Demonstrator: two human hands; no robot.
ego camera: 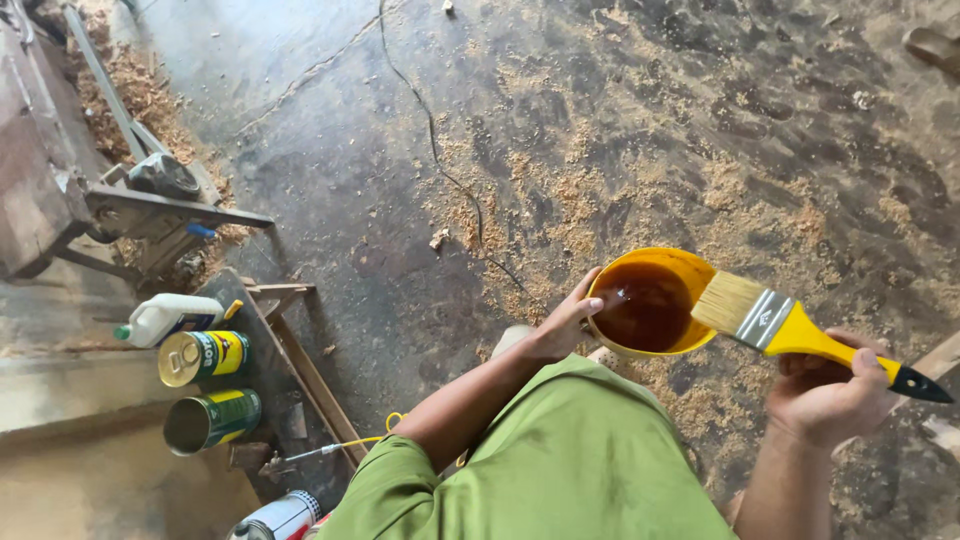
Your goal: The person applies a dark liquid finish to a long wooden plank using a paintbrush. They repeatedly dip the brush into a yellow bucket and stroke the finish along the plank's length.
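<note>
While gripped: bowl [690, 268], brush [790, 327].

White bottle [168, 317], two tins [205, 356], sawdust [560, 200] on floor, black cable [440, 160].

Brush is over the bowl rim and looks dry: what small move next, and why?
Probably tip the paintbrush bristles down into the brown liquid. The right hand holds it just beside the yellow bowl, bristles pale and seemingly unloaded, while the left hand steadies the bowl's rim, so the dip is short.
</note>
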